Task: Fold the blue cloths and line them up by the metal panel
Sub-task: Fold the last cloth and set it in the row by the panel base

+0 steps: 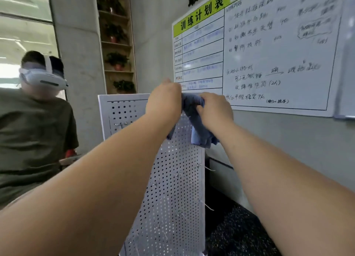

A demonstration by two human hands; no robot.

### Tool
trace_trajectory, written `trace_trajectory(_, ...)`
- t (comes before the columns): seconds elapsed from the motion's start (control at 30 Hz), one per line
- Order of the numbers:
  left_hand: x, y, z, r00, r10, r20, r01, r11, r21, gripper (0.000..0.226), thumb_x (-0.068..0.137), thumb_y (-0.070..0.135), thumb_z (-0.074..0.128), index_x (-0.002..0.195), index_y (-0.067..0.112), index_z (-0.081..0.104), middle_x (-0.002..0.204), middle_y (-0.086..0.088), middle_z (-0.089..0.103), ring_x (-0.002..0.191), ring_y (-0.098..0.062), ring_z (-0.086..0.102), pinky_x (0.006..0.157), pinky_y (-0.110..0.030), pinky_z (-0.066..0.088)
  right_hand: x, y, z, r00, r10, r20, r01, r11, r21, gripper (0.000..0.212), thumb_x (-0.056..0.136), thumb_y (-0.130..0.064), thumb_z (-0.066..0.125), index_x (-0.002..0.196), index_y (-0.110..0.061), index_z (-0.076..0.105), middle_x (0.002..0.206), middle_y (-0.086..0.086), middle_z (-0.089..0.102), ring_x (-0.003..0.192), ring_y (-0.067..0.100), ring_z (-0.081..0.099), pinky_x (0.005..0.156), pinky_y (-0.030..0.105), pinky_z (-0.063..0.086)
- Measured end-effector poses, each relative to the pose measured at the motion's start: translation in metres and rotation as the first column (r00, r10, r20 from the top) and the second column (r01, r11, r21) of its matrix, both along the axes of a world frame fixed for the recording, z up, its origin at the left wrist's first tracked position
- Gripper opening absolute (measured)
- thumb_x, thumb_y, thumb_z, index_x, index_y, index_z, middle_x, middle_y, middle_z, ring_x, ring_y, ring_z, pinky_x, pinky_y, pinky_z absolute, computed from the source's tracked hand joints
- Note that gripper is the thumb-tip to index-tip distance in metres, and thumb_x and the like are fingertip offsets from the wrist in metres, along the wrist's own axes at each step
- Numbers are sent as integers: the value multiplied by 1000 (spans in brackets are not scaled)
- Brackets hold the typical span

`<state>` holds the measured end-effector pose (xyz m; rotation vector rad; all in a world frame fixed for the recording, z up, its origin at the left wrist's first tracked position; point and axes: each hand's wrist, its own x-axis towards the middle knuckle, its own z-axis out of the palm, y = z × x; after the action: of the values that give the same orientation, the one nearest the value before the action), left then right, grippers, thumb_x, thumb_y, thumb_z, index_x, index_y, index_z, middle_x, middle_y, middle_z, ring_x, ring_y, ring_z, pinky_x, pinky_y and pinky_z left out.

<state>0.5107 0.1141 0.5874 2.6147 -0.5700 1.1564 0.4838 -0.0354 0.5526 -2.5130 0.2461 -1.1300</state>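
Note:
A crumpled blue cloth [194, 119] hangs in the air in front of the upright perforated metal panel [172, 188], near the panel's top edge. My left hand [165, 102] grips the cloth's upper left part, fingers curled round it. My right hand [215, 109] pinches the upper right part. The loose lower end of the cloth dangles beside my right wrist. Both my forearms reach up from the bottom of the view and hide much of the panel's left side.
A person [32, 121] wearing a white headset stands at the left, close to the panel. A whiteboard [269, 50] with writing covers the wall at the right. Behind, a shelf [117, 44] holds potted plants. Dark floor [236, 232] shows at the lower right.

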Motion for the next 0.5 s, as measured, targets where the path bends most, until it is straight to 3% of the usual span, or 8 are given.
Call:
trace_trajectory(0.13,18,-10,-24,996,-9,-90,12,999,39,17,89,10,76,104,9,68,85,-5,46,82,-34,60,68,-44,50,14,-3,-27,997,7,-78,-5,1000,29,15,94,-16,56,81,-24,52,94,10,64,85,35,59,68,33,37)
trace_trajectory(0.2,22,-8,-39,994,-81,-71,83,996,15,16,91,14,72,100,13,59,98,-8,55,88,-36,62,68,-43,48,16,-6,-42,995,51,-90,-47,998,39,20,96,-15,55,78,-23,50,94,15,64,87,38,62,68,35,40)
trace_trajectory(0.3,18,-4,-52,991,-107,-80,110,993,34,19,99,29,61,100,18,46,100,-10,61,88,-36,60,67,-40,42,23,-7,-62,986,127,-106,-124,992,41,14,104,-29,56,103,-19,65,101,17,70,95,39,68,74,38,48)
trace_trajectory(0.43,-5,0,-49,998,-57,-20,60,990,128,25,103,38,55,114,16,54,95,-6,60,86,-34,54,74,-40,39,17,-1,-82,958,274,-78,-254,946,202,28,102,-45,56,125,-29,57,107,6,68,97,32,64,68,34,43)
trace_trajectory(0.5,-18,9,-56,993,-46,110,29,988,150,35,103,38,52,129,15,55,105,-10,68,99,-37,60,90,-45,42,10,2,-92,966,258,-25,-249,952,179,42,102,-45,55,141,-31,50,124,8,67,109,34,64,74,36,45)
